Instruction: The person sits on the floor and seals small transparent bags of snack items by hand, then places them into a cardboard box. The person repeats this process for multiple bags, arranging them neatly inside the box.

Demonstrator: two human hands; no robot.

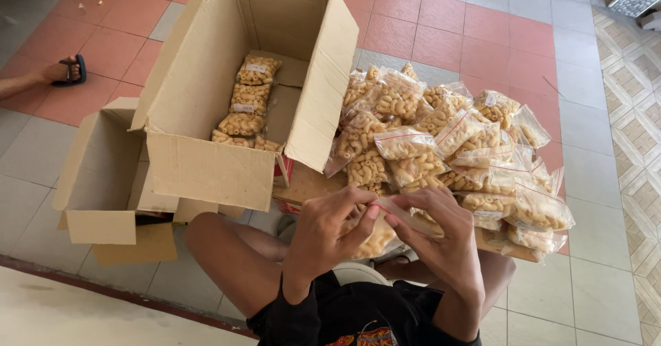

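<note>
Two hands meet at the lower middle of the frame: the left hand (329, 230) and the right hand (441, 239) both pinch the top edge of one clear packet of macaroni snacks (377, 238), fingers closed on its seal strip. Just above them, right of centre, a heap of filled packets (447, 150) lies on a flat cardboard sheet (308, 183). At upper centre stands a large open carton (206, 98) with several packets stacked along its bottom; a smaller open carton (96, 174) sits beside it at the left. The floor (427, 29) is tiled in terracotta red and pale grey, with patterned tiles at the far right. At the upper left edge, another person's foot in a dark sandal (69, 69) rests on the red tiles.
</note>
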